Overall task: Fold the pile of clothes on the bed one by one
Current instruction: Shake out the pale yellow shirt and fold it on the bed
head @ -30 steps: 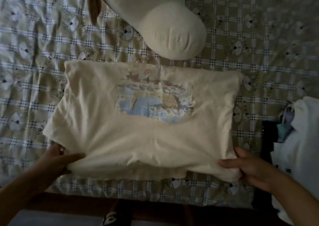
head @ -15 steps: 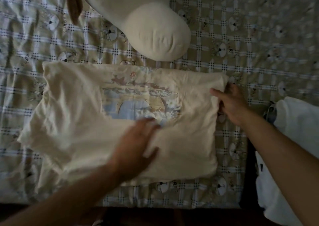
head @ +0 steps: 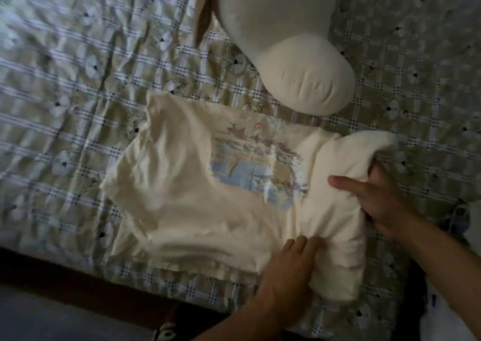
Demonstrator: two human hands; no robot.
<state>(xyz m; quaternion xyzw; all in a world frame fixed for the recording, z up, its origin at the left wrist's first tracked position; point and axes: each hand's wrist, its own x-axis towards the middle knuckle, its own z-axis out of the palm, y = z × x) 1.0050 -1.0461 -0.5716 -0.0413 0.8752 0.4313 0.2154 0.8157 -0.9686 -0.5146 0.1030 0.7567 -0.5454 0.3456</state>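
A cream T-shirt [head: 187, 210] with a pale blue and tan print lies on the bed near its front edge. Its right side is folded over leftward in a thick flap [head: 335, 202]. My right hand [head: 377, 200] grips this flap, thumb on top and fingers tucked under the cloth. My left hand [head: 291, 265] presses flat on the shirt's lower part, just left of the flap's bottom end.
A large cream plush toy [head: 286, 41] lies just behind the shirt. The checked bedsheet [head: 78, 93] spreads out to the left and back. White and blue clothes [head: 466, 226] sit at the right edge. The bed's dark front edge [head: 65, 275] runs along the bottom left.
My right hand has pulled the shirt's right side up and over to the left. My left hand slid from the print down to the shirt's lower part.
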